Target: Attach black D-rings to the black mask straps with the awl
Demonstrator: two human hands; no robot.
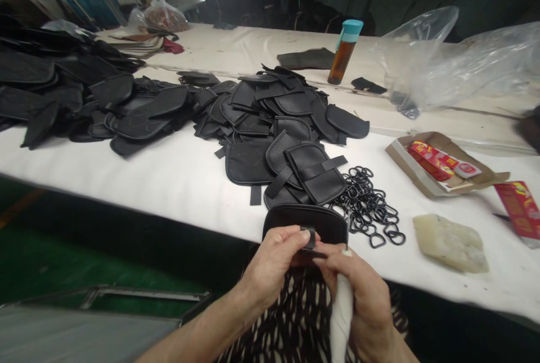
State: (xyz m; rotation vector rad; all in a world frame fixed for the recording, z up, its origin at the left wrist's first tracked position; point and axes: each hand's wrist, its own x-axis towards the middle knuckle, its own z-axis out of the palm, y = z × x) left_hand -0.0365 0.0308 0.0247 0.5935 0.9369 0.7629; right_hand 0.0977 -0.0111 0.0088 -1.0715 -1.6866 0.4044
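Note:
A black leather-like flap with a rounded, stitched rim stands at the table's front edge, between my hands. My left hand is closed, its thumb and finger pinching the flap's short black strap. My right hand is closed around a white tapered object with a narrow tip pointing up; it looks like a wrapped handle or a bottle. The right fingertips also meet the flap's lower edge. Just beyond lie black D-rings in a loose heap, beside more black flaps with straps.
Piles of black flaps cover the left and middle of the white table. On the right are an open cardboard box with red packets, a yellowish block and a red packet. Farther back stand a bottle and clear plastic bags.

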